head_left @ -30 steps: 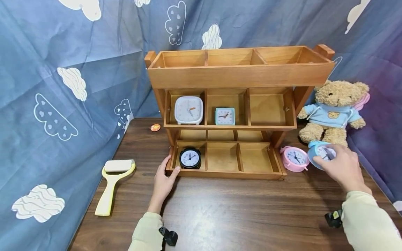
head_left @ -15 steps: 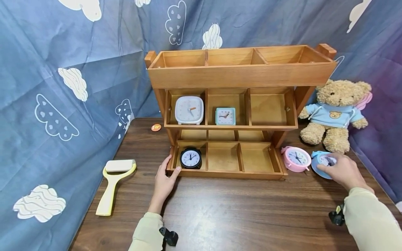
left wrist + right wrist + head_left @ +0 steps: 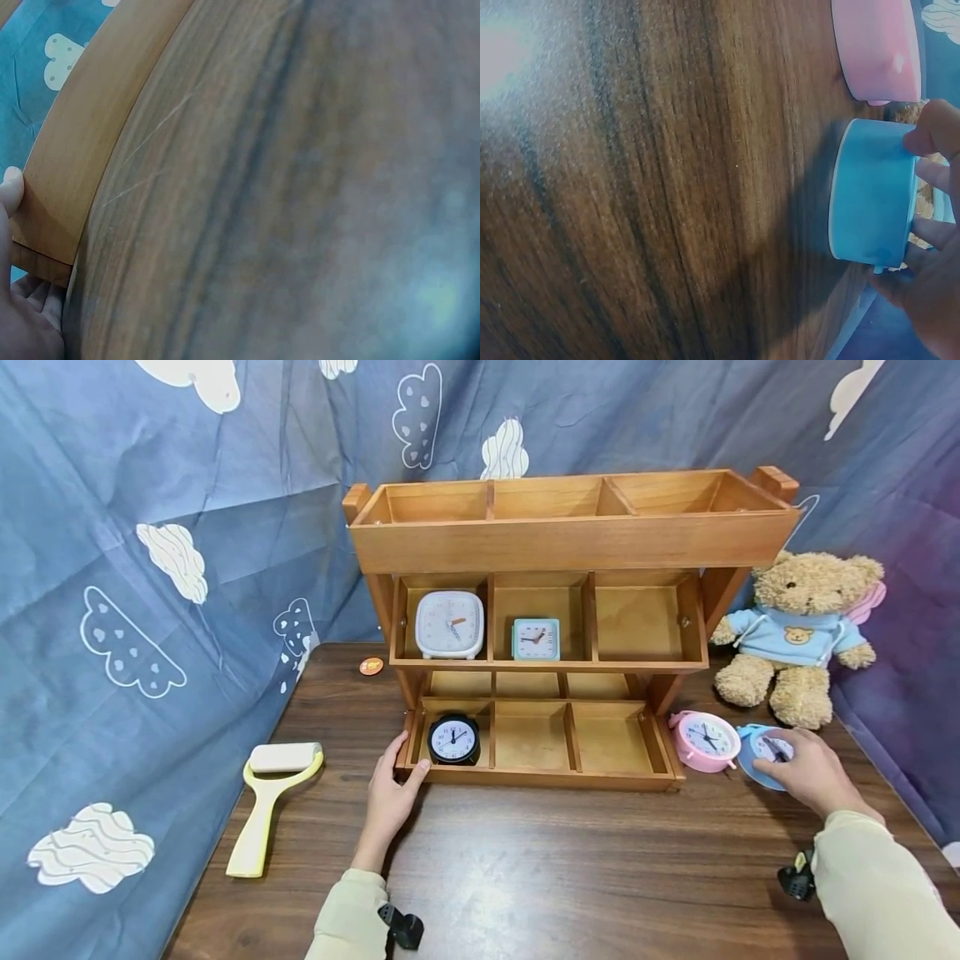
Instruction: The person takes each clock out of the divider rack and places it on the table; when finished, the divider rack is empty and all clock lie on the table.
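At the right, my right hand holds a round blue alarm clock by its rim, its dial facing up. In the right wrist view, my thumb and fingers curl about the upper edge of the blue clock, which is down at the wood tabletop. Just left of it lies a pink alarm clock. My left hand grips the lower left corner of a wooden rack, thumb on the front and fingers round the side. A black alarm clock sits in the compartment by that hand.
On the rack's middle tier stand a white clock and a small mint-green clock. A teddy bear sits behind the blue clock. A yellow-handled roller and an orange oval sticker lie at the left.
My right hand has lowered the blue clock from a tilted position close against the pink one to lie flatter beside it. The left hand has kept its grip on the rack.
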Demonstrator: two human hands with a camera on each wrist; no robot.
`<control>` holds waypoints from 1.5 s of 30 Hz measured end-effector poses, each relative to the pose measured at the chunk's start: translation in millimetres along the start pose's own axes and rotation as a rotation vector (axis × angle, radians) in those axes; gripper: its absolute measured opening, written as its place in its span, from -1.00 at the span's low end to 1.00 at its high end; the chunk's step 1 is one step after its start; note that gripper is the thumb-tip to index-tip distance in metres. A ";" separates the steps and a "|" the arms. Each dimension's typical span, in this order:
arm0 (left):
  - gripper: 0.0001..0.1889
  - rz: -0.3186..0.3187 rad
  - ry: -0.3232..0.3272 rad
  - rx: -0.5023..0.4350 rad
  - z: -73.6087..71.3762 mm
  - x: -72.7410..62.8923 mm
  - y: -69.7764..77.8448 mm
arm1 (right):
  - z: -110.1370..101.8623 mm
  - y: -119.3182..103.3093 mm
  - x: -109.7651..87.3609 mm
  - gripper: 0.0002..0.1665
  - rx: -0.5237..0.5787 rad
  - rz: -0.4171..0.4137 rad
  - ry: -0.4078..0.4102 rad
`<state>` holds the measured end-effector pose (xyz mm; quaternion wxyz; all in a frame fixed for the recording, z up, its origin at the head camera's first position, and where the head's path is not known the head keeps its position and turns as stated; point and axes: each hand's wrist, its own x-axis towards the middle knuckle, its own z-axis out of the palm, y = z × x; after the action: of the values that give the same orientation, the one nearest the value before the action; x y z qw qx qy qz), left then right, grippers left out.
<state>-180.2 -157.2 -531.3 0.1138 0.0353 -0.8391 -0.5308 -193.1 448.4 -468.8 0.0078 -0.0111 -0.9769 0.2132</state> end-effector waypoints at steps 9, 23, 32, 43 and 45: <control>-0.35 0.001 -0.012 0.002 0.1 0.4 -0.4 | -12.0 -34.1 -1.9 -0.23 0.006 0.042 0.157; -0.35 -0.018 -0.016 -0.016 -1.5 -1.0 1.3 | 32.2 -181.2 12.4 -0.63 0.173 -0.298 0.408; -0.36 -0.014 -0.014 -0.005 -0.7 -0.9 0.4 | 100.8 -276.2 12.8 -0.58 0.226 -0.331 0.191; -0.35 -0.004 -0.011 -0.014 -1.8 -0.4 1.4 | 154.5 -347.4 14.4 -0.56 0.225 -0.389 0.062; -0.35 -0.002 -0.005 -0.014 -2.6 -0.8 1.5 | 161.2 -356.8 15.1 -0.51 0.210 -0.407 0.039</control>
<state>-178.7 -158.7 -529.0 0.1112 0.0341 -0.8356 -0.5369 -218.0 57.4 -466.4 0.0708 0.1830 -0.9310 0.3077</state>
